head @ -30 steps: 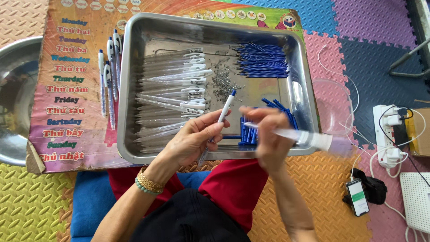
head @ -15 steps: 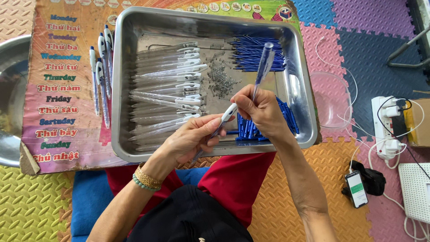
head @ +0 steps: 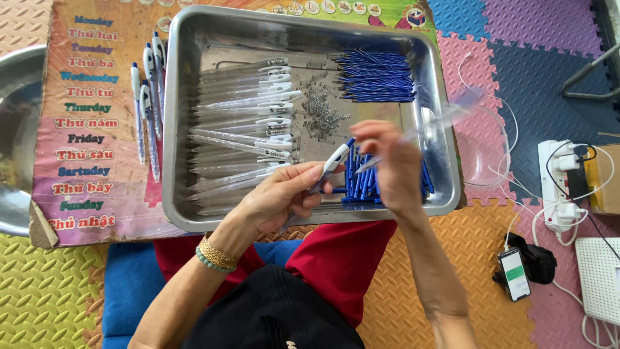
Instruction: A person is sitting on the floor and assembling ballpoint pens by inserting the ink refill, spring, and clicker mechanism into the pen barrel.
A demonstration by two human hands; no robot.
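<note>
Foam-mat floor, steel tray (head: 194, 213), left hand (head: 278, 200) pinching pen (head: 326, 169)

Large printed poster (head: 90, 139) spread flat on the foam floor mat under the steel tray, orange-pink ground, column of coloured word lines down its left strip, small pictures along the top edge. Phone (head: 515, 273) lying at lower right on the mat, dark body, lit screen white with a green band. Brown cardboard box (head: 606, 178) at right edge, partly cut off.
</note>
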